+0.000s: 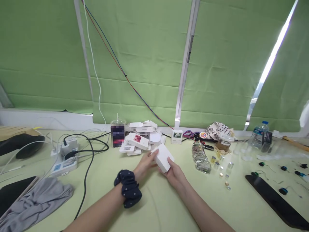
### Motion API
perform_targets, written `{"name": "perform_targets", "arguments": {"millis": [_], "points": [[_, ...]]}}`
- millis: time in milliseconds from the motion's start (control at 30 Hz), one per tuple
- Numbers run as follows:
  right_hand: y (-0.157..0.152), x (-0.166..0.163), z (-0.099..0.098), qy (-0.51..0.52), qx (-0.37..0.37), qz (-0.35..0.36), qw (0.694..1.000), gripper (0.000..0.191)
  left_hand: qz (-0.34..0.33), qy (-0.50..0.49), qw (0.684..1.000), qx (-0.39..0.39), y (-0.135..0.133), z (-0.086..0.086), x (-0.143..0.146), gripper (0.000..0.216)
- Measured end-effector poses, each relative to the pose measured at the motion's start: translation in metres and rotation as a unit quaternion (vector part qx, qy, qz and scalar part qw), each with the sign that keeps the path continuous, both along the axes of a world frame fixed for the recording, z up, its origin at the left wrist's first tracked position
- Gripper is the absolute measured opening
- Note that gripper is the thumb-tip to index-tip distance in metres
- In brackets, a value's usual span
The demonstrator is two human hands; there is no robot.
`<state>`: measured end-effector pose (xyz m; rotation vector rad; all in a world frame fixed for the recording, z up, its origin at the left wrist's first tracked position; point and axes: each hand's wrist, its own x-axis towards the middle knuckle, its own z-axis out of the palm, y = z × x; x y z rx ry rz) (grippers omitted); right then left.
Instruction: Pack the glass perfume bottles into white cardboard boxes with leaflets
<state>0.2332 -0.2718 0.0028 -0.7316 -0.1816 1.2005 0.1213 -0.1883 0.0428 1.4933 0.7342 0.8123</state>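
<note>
Between my two hands a small white box (163, 157) is held tilted above the table. My left hand (146, 163), with a dark dotted scrunchie (127, 188) on its wrist, grips the box's left edge, the thumb on top. At the lower right corner my right hand (174, 173) is closed on the same box. Just behind my left hand lies a heap of white boxes (138, 140), some with a printed picture or barcode. A white box with a green picture (177, 136) stands upright near the wall.
On the left are a power strip (64, 164), black cables and a grey cloth (48, 199). A lidded cup (118, 133) stands beside the heap. To the right are glass discs (201, 158), small metal cylinders (216, 165), a food tub (224, 141), a bottle (262, 132) and a long black strip (275, 201).
</note>
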Motion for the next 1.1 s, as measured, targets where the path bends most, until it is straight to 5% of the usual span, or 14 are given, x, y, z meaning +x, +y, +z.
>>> {"name": "perform_targets", "arguments": {"millis": [133,433,633,833,967,1100], "points": [[0.002,0.001,-0.002,0.016,0.016,0.023,0.999,0.023,0.006,-0.054,0.997,-0.055,-0.013,-0.009,0.013,0.045],[-0.002,-0.006,-0.001,-0.008,0.027,0.053,0.998,0.018,0.129,-0.064,0.989,-0.046,0.014,0.017,0.006,0.037],[-0.004,-0.014,-0.002,-0.011,0.014,0.066,0.998,0.028,0.224,-0.090,0.968,0.074,0.058,0.061,0.011,0.041],[0.000,-0.013,-0.002,0.024,0.008,0.050,0.998,0.010,0.216,-0.039,0.950,0.222,0.108,0.098,0.034,0.049],[0.001,-0.009,0.002,0.073,-0.001,0.048,0.996,0.022,0.170,0.020,0.944,0.283,0.110,0.085,0.036,0.075],[0.000,-0.004,0.008,0.065,0.000,0.045,0.997,0.026,0.074,0.043,0.951,0.298,0.072,0.041,0.026,0.066]]}}
